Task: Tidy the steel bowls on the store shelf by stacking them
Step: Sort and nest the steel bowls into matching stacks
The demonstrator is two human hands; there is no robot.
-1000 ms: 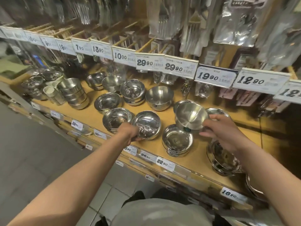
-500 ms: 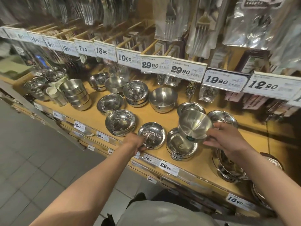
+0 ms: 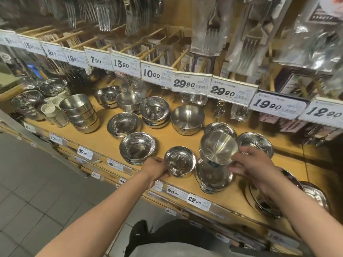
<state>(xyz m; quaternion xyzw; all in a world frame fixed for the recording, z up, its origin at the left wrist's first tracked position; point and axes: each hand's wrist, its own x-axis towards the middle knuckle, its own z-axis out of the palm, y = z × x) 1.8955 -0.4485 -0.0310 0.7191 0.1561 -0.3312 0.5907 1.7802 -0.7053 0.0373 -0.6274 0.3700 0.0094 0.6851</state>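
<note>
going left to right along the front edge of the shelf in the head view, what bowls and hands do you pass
wide bowl stack → left hand → small bowl it grips → tilted bowl held above another stack → right hand → large bowls at far right

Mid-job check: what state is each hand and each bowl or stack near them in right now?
Left hand: grips the small bowl.
Small bowl: upright, at the shelf's front edge.
Right hand: holds the tilted bowl.
Tilted bowl: lifted, tipped, above the front stack.
Front stack: upright on shelf.
Wide stack: nested, untouched.
</note>
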